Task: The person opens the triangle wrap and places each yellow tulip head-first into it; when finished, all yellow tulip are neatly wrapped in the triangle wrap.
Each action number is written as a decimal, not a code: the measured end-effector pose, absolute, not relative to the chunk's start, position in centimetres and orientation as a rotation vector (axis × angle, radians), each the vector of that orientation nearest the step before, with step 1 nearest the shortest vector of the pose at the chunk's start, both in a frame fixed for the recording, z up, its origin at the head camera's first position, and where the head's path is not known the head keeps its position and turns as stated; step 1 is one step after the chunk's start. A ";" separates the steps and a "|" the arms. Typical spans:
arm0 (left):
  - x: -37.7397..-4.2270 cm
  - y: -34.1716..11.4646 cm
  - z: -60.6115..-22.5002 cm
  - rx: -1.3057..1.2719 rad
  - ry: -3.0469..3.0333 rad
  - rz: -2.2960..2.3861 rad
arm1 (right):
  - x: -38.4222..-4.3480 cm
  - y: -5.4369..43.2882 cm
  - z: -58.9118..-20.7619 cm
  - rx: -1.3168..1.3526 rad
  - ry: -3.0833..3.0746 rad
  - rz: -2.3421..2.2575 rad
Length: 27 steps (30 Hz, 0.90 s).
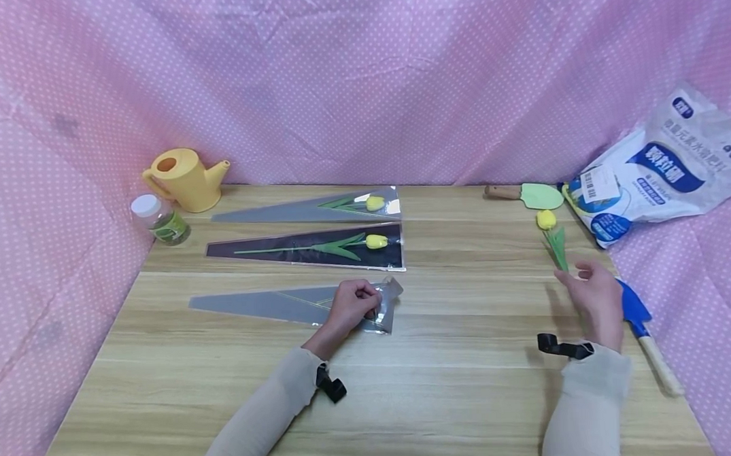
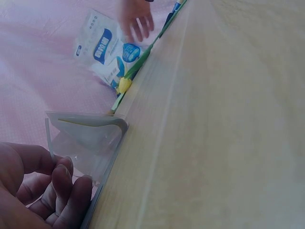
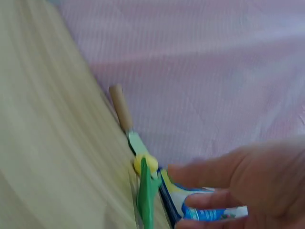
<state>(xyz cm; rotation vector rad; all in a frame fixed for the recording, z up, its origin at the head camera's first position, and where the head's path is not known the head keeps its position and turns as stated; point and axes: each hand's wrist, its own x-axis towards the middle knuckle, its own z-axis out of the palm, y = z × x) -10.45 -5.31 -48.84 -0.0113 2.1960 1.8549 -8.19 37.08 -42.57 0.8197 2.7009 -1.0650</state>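
In the head view my left hand (image 1: 354, 304) pinches the wide end of a grey see-through flower sleeve (image 1: 240, 303) lying nearest me. The left wrist view shows its clear film (image 2: 88, 143) raised at the mouth, thumb and fingertips at the edge. On the right, my right hand (image 1: 594, 296) hovers by a yellow tulip (image 1: 556, 243) with green leaves. Its fingers (image 3: 205, 172) are loosely extended beside the tulip's leaves (image 3: 147, 198) in the right wrist view, with nothing between them. Farther back lie a dark sleeve (image 1: 269, 256) and another grey sleeve (image 1: 267, 212), each with a yellow tulip inside.
A yellow watering can (image 1: 193, 181) and a white-lidded jar (image 1: 164, 223) stand at the back left. Back right are a green trowel (image 1: 540, 196) and a white fertilizer bag (image 1: 663, 167). A blue trowel (image 1: 637, 311) lies right of my right hand. Pink dotted cloth (image 1: 359, 85) borders the table.
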 end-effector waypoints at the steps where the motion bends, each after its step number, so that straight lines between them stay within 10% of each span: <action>1: -10.5 -5.3 -48.8 -0.016 2.193 1.857 | -8.1 37.3 -42.6 0.832 2.698 -1.025; 27: -10.5 -5.2 -48.9 -0.033 2.198 1.850 | -8.0 38.8 -44.8 0.853 2.666 -0.822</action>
